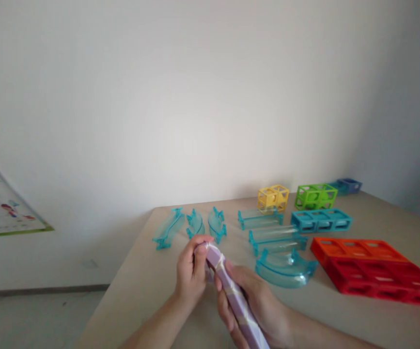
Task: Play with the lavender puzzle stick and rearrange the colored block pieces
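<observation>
A pale wall (195, 97) rises behind the tabletop (137, 291). Above it you have the lilac patterned bar (233, 293) in both hands: your left hand (191, 266) pinches its far end, fingers and thumb closed, and your right hand (255, 293) wraps its middle. It looks light and fairly stiff; its long sides should grip best. The yellow frame (276, 198) and green frame (319, 198) each seem to hold something rounded.

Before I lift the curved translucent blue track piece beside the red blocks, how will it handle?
The curved blue track piece is probably stiff, since its walls hold their curve. Its thin, clear sides suggest lightness, and glossy highlights hint it may slip.
</observation>
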Demonstrator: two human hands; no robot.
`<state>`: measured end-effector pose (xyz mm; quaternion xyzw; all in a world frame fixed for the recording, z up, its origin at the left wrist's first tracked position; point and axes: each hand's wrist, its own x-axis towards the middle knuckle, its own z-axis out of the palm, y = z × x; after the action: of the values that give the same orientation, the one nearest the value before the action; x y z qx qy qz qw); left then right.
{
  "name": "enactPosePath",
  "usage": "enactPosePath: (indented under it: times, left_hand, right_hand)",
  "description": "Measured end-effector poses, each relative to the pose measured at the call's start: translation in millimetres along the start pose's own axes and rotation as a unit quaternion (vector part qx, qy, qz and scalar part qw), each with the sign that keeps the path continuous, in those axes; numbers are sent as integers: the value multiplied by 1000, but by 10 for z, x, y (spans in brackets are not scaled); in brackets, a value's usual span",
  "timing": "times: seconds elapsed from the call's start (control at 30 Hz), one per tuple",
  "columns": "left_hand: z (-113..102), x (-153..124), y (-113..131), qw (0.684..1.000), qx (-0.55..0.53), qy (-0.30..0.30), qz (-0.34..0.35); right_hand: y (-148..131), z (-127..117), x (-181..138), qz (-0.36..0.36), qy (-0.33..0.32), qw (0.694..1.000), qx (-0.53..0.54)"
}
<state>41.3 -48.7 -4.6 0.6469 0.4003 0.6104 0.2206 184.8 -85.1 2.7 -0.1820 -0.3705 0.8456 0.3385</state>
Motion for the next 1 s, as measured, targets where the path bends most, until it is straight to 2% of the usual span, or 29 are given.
enactPosePath:
  times: [0.07, 0.13, 0.23, 0.3, 0.37, 0.5, 0.6, 0.73, 0.87, 1.0]
  left_hand:
    - [-25, 21, -2, 1000, -5, -9, 14]
    - [-41, 46, -2, 999, -27, -31, -6]
    - [-59, 72, -3, 988, -93, -72, -104]
    - [-77, 88, -4, 977, -124, -87, -149]
    - [-100, 108, -6, 981, -116, -83, -131]
    - [-102, 129, -22, 992, -53, -106, -43]
    - [-69, 105, -44, 989, -23, -128, -65]
    - [-102, 84, -90, 995, 13, -91, -44]
    - [-203, 124, -134, 993, 9, -119, 12]
    - [-227, 156, -119, 991, -4, -136, 17]
  right_hand:
    - [-48, -23, -10, 39, -11, 999, 23]
    - [-113, -60, -19, 82, -21, 996, 34]
    - [-172, -102, -28, 142, -34, 989, 24]
    - [-168, -103, -30, 152, -29, 988, 12]
    - [-144, -83, -28, 146, -27, 989, 11]
    - [-95, -32, 3, 157, -17, 987, 7]
    - [-70, -23, 30, 120, 6, 993, 1]
    - [-35, -62, 32, 99, -45, 992, 59]
    - [-37, -118, 7, 135, -89, 982, 92]
    - [-103, -158, -6, 185, -121, 969, 110]
